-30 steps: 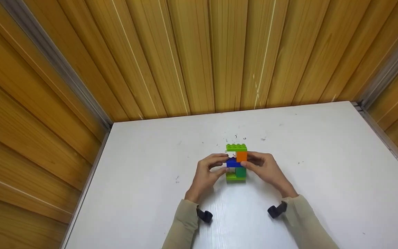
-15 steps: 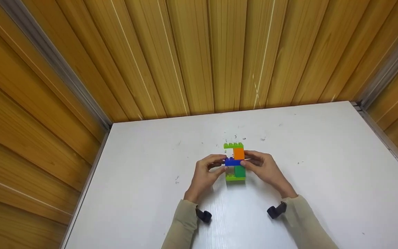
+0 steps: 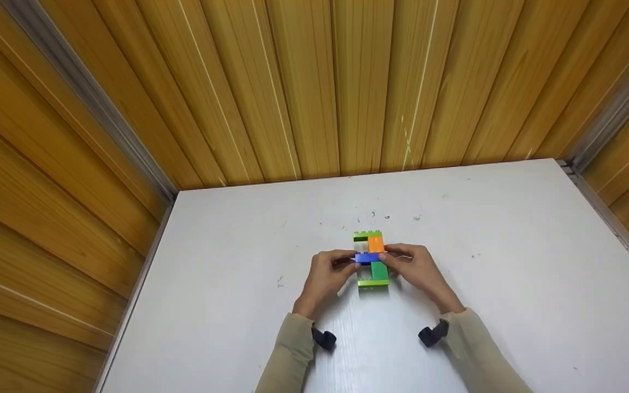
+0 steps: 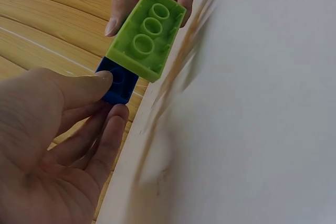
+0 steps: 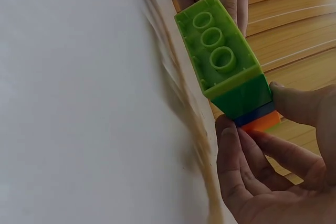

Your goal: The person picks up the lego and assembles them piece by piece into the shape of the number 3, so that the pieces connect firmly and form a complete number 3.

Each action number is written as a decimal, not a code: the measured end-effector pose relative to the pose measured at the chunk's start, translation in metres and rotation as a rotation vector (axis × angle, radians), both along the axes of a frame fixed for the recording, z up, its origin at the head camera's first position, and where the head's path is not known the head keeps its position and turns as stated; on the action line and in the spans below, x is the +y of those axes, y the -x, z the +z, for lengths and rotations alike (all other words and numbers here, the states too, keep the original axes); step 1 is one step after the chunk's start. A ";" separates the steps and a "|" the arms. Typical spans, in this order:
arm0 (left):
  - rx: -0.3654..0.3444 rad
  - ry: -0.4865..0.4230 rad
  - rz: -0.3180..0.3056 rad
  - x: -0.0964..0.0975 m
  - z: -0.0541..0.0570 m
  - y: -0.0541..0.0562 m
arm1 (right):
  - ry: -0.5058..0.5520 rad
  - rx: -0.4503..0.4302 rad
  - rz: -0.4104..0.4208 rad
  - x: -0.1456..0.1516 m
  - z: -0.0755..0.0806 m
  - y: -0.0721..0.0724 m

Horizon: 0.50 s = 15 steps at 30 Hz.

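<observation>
Both hands hold a small stack of toy building bricks up off the table. From the top in the head view come a lime brick (image 3: 361, 236), an orange brick (image 3: 375, 244), a blue brick (image 3: 367, 258), a green brick (image 3: 379, 271) and a lower lime brick (image 3: 373, 283). The orange and green ones sit at the right side, leaving gaps at the left. My left hand (image 3: 325, 275) pinches the blue brick's left end between thumb and fingers. My right hand (image 3: 419, 270) grips the right side around the blue brick. Hollow tubes show under the lower lime brick (image 4: 145, 38) in the left wrist view.
A white table (image 3: 238, 245) with small dark marks lies beneath the hands. Wood-patterned panels (image 3: 303, 87) rise behind it and at both sides. Black wrist straps with small camera units (image 3: 324, 339) sit at the cuffs.
The brick stack has tilted in the hands, so the upper lime brick's underside now shows and its studs show less. Both hands keep their hold.
</observation>
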<state>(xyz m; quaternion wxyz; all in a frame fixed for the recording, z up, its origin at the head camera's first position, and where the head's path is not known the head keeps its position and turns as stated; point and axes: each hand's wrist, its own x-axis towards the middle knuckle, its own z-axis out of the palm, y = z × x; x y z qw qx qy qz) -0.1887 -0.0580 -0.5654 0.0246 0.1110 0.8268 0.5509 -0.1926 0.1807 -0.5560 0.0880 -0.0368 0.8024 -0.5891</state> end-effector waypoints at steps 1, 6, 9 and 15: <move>-0.009 0.011 0.005 0.000 0.000 0.000 | 0.005 -0.005 0.000 -0.001 0.000 0.000; -0.022 0.045 0.009 0.000 -0.001 0.000 | -0.019 0.004 0.002 -0.003 -0.003 -0.001; -0.025 0.065 0.006 0.000 -0.002 0.000 | -0.062 0.010 -0.006 -0.003 -0.005 -0.001; -0.029 0.081 0.000 0.000 -0.003 0.000 | -0.120 0.006 -0.011 -0.005 -0.007 0.000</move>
